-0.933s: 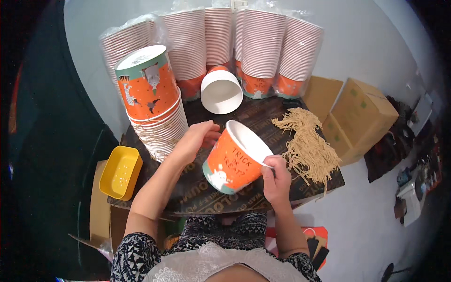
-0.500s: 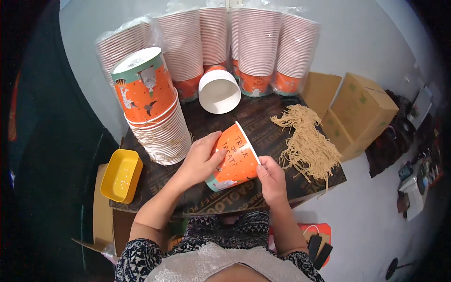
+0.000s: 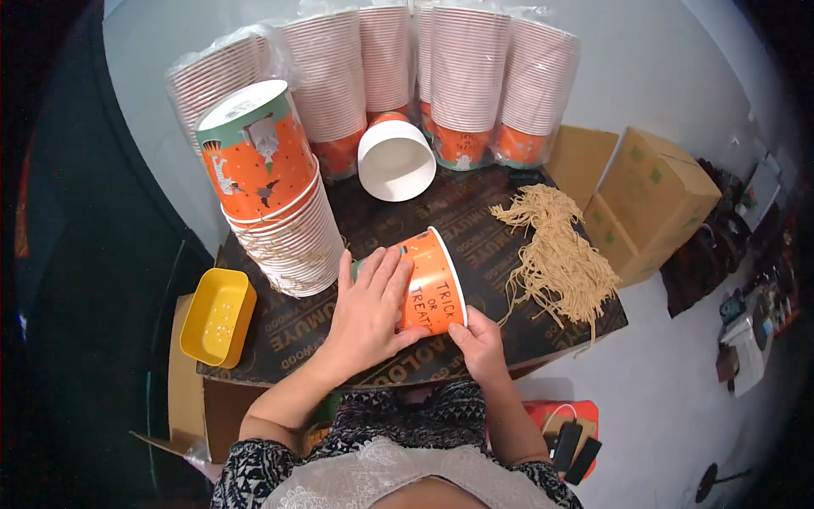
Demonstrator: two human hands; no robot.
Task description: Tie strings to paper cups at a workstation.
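Orange paper bucket (image 3: 424, 288) lies on its side on the dark board (image 3: 475, 229), mouth turned toward the right, held between both hands just right of the tall loose stack of buckets (image 3: 275, 212). Left hand (image 3: 369, 310) lies spread over its upper side and base end, fingers wrapped on the wall; right hand (image 3: 479, 339) pinches the lower rim with thumb and fingertips — both are closed on the bucket.

Right of that stack, past the held bucket, a bundle of pale cord lengths (image 3: 555, 254) lies loose on the board, well apart from the hands. No cord shows on the held bucket, so whatever fitting is meant for it looks not yet begun on this piece. The stack itself, judged by its height, holds many buckets; whether those carry cord I cannot tell.

Behind the stack stand wrapped sleeves of buckets (image 3: 424, 76) in clear plastic, seemingly unopened, and one white-lined bucket (image 3: 397, 159) lies tipped beside them — a large share appears left. A yellow tray (image 3: 217, 316) sits left of the stack's foot, and cardboard boxes (image 3: 644, 199) stand far to its right.
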